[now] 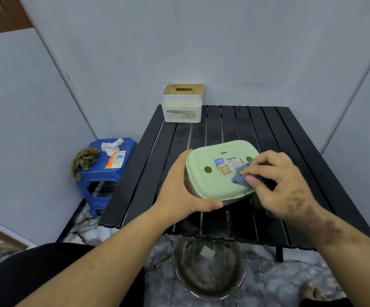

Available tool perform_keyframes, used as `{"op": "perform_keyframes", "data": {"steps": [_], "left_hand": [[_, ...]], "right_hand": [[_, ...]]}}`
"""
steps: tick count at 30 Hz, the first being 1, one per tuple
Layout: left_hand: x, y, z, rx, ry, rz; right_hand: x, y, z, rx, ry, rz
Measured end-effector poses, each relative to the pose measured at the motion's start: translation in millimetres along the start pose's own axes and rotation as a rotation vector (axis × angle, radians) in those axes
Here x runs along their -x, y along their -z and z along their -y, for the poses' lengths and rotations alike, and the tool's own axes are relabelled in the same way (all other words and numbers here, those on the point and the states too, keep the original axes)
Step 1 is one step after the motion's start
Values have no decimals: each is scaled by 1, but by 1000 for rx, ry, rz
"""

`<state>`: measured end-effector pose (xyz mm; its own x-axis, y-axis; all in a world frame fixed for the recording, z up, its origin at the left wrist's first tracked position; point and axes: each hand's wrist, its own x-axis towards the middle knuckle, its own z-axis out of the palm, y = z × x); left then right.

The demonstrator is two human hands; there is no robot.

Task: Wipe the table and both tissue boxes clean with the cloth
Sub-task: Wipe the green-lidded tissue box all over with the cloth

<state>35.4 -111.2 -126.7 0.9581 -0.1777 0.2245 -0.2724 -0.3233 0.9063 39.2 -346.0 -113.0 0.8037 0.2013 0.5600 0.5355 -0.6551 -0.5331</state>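
A light green tissue box [210, 180] is tipped so its labelled underside faces me, held above the black slatted table [268, 129]. My left hand [179, 189] grips its left side, thumb along the lower edge. My right hand [277, 185] pinches a small blue-grey cloth [240, 177] and presses it on the box's right part, beside the label. A white tissue box [182, 107] with a wooden lid stands at the table's far left corner.
A blue plastic stool [111, 176] left of the table carries an olive rag [83, 161], a crumpled tissue [111, 146] and an orange packet [116, 159]. A glass bowl [208, 269] of murky water sits on the marble floor below the table's near edge. Grey walls enclose the table.
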Motion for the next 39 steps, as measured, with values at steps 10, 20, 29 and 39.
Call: {"op": "perform_keyframes", "data": {"steps": [10, 20, 29, 39], "left_hand": [[3, -8, -7, -45, -27, -54], [4, -3, 1, -45, 21, -27], [0, -2, 3, 6, 73, -36], [-7, 3, 12, 15, 112, -74]], "right_hand": [[-5, -20, 23, 131, 129, -5], [-4, -1, 9, -19, 159, 128], [10, -21, 23, -28, 107, 49], [4, -1, -8, 45, 190, -81]]}}
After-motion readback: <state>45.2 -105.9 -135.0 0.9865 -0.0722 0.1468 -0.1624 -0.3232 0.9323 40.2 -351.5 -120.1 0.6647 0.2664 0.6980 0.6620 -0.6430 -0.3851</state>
